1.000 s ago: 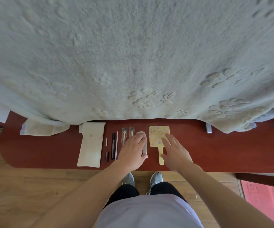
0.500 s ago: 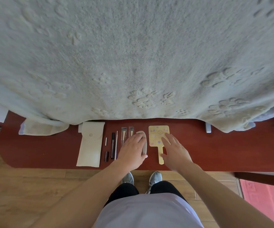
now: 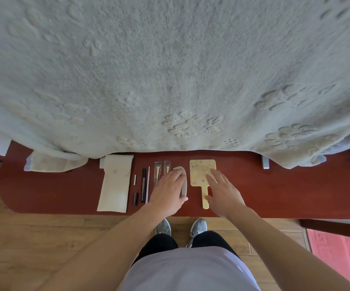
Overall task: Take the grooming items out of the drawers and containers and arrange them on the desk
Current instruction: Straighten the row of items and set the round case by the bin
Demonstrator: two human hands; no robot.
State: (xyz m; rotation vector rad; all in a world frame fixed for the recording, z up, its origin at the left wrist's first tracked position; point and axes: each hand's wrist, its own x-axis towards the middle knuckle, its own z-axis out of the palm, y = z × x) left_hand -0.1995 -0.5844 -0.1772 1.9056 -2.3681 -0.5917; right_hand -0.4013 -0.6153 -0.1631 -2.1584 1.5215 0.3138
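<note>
The person wears a pale lilac top (image 3: 190, 271), seen from above as a broad smooth panel across the lower middle of the view, with no print or seam visible. Below it, black trousers (image 3: 190, 243) cover both legs down to the shoes. The shoes (image 3: 198, 227) are grey trainers with lighter soles and laces; the toe ends point toward the desk. Both forearms are bare from the frame edge to the wrist: no sleeves, watch or bracelet show. The left hand (image 3: 166, 195) and right hand (image 3: 225, 195) carry no rings or gloves.
</note>
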